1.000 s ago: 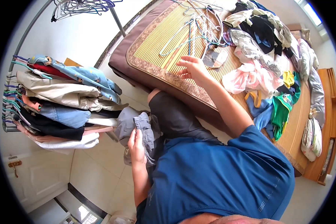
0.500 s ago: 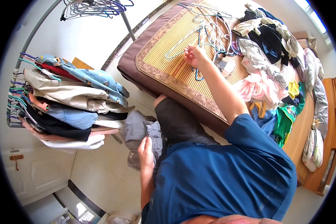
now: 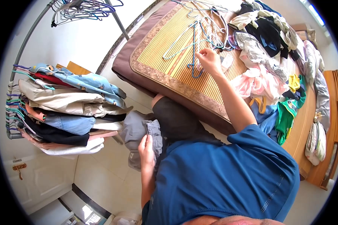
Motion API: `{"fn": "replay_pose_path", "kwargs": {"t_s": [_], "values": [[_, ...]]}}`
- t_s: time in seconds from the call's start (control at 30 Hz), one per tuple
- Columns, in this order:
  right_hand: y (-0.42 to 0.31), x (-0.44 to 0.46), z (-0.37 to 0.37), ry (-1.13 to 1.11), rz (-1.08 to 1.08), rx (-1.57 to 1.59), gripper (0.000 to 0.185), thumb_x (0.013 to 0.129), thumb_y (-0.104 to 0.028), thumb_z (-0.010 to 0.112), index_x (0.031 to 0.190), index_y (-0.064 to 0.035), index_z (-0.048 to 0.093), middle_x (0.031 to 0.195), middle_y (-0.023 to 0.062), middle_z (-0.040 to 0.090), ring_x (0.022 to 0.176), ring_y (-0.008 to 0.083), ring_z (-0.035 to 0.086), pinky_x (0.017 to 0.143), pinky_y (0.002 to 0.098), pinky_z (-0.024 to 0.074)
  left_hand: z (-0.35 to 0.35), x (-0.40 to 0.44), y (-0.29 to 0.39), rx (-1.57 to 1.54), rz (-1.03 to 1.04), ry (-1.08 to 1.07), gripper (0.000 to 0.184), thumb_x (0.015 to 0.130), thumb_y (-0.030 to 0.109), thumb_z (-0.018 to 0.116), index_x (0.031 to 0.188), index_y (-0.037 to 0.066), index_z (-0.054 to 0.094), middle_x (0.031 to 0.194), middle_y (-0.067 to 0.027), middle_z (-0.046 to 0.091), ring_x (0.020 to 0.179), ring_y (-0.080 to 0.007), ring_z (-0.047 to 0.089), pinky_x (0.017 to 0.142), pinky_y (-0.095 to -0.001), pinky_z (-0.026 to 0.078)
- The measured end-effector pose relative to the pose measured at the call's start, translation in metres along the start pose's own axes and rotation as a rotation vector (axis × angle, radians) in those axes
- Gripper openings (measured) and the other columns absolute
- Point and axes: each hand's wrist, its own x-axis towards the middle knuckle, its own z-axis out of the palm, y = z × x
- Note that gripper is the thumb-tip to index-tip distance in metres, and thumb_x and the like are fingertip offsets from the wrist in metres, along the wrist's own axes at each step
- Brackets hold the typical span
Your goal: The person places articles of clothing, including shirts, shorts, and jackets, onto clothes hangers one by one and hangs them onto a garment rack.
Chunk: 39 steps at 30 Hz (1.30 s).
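In my left hand (image 3: 148, 152) is a pair of grey trousers (image 3: 135, 129), bunched up, with the fingers closed on the gathered elastic waistband. The cloth hangs down in front of my left side, above the floor. My right hand (image 3: 210, 60) is stretched out over the bed, its thumb and fingers pinched at the blue clothes hanger (image 3: 194, 67), which lies on the bamboo mat (image 3: 154, 56). White and blue hangers (image 3: 214, 32) lie tangled just beyond that hand. Part of the hanger is hidden behind my fingers.
Left of me stands a rack (image 3: 22, 48) with many garments (image 3: 67, 101) and a bunch of hangers (image 3: 84, 11) at its top. Heaped clothes (image 3: 263, 82) cover the right of the bed (image 3: 120, 67). A white door (image 3: 45, 176) is at the lower left.
My right hand has moved right across the mat to the blue hanger, and its fingers have drawn together. My left hand keeps its grip on the grey trousers. The view has shifted slightly.
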Motion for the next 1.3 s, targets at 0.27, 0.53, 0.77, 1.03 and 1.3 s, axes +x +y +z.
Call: {"fn": "replay_pose_path", "kwargs": {"t_s": [0.27,0.53,0.77,1.03,1.3], "values": [[0.017,-0.024,-0.007,0.062,-0.031,-0.284,0.044,0.085,-0.035,0.077,0.114,-0.0054,0.063,0.102,0.0201,0.073,0.101,0.0379,0.070,0.089,0.0464,0.0533,-0.001,0.006,-0.002,0.003,0.006,-0.092,0.032,0.108,0.017,0.057,0.130,-0.005,0.064,0.115,-0.0041,0.068,0.100,-0.0084,0.060,0.090,-0.0247,0.049],[0.037,-0.023,-0.013,0.144,-0.032,-0.281,0.053,0.086,-0.026,0.075,0.127,0.0010,0.057,0.111,0.0270,0.070,0.111,0.0427,0.067,0.096,0.0491,0.0513,-0.008,0.002,-0.007,0.009,0.025,-0.077,0.028,0.107,0.014,0.059,0.126,-0.006,0.065,0.111,-0.0026,0.068,0.096,-0.0072,0.059,0.087,-0.0241,0.049],[0.045,-0.026,-0.031,0.000,0.182,0.146,0.053,0.082,-0.019,0.072,0.128,0.0028,0.056,0.087,0.0142,0.071,0.074,0.0229,0.070,0.066,0.0362,0.0585,-0.014,0.003,-0.018,-0.002,0.044,-0.063,0.030,0.106,0.013,0.061,0.127,-0.008,0.064,0.112,-0.0033,0.068,0.097,-0.0075,0.059,0.087,-0.0238,0.049],[0.026,-0.031,-0.055,-0.289,0.372,1.014,0.020,0.088,-0.008,0.064,0.107,-0.0021,0.059,0.098,0.0114,0.067,0.076,0.0174,0.066,0.063,0.0348,0.0616,-0.014,0.006,-0.020,-0.020,0.048,-0.114,0.031,0.105,0.011,0.061,0.129,-0.009,0.063,0.113,-0.0040,0.068,0.098,-0.0077,0.059,0.088,-0.0238,0.048],[0.023,-0.047,0.004,-0.318,0.425,1.259,0.015,0.096,0.003,0.061,0.109,-0.0014,0.054,0.106,0.0202,0.070,0.082,0.0292,0.071,0.072,0.0479,0.0653,-0.016,-0.002,-0.024,-0.019,0.044,-0.117,0.026,0.105,0.010,0.060,0.125,-0.007,0.065,0.107,-0.0015,0.068,0.093,-0.0055,0.059,0.083,-0.0223,0.047]]}}
